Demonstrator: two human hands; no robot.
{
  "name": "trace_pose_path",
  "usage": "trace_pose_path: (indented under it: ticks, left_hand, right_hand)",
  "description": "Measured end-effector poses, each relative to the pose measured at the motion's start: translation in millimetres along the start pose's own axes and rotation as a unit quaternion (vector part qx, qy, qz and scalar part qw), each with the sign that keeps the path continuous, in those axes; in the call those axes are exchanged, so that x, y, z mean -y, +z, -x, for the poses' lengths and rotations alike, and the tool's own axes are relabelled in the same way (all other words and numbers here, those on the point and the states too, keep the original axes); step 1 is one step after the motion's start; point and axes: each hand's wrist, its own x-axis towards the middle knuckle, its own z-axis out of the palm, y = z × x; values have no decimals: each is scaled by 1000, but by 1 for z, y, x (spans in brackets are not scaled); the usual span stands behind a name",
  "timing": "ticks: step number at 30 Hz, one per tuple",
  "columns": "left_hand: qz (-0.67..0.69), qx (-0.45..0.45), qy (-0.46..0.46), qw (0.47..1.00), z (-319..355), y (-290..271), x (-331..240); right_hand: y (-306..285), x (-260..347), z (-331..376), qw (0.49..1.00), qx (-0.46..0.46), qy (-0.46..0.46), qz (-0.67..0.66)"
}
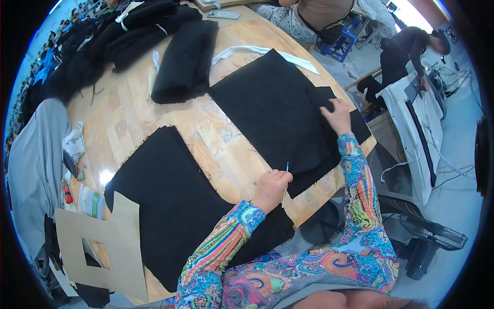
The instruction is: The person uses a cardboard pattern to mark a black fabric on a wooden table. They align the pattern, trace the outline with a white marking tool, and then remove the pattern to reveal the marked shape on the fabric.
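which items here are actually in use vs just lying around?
In use: black fabric panel; small black piece under right hand; marking tool in left hand.

Lying about: second black panel; cardboard template; folded black fabric; white strip.

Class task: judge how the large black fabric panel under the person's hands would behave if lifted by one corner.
The large black fabric panel would probably droop, as it lies flat with frayed edges. It likely slides easily on the smooth wooden table. The right hand pressing it suggests it shifts readily.

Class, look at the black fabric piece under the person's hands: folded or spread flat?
Spread flat: the black fabric piece lies open on the wooden table, right hand pressing it.
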Motion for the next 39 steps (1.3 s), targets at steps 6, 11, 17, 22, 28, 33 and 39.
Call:
trace_pose_path:
  ticks: [6, 11, 17, 22, 28, 33, 39]
  left_hand:
    - [18, 20, -10, 1000, -2, 0, -4]
    - [29, 12, -17, 999, 0, 0, -2]
    - [35, 9, -24, 999, 1, -1, -1]
    - [36, 18, -25, 999, 0, -1, -3]
    - [38, 16, -27, 999, 1, -4, -1]
    - [51, -40, -26, 998, -10, -6, -14]
    - [22, -96, -2, 995, -16, -12, -35]
  right_hand:
    - [37, 6, -10, 971, 64, 62, 221]
    - [41, -8, -23, 981, -37, 184, 39]
    - [35, -14, -25, 998, 13, 53, 12]
    - [52, 9, -23, 973, 46, 60, 219]
    - [48, -2, -32, 983, -44, 177, 16]
    - [11, -72, -48, 878, -152, 323, -319]
    - [-44, -81, -48, 717, -165, 320, -597]
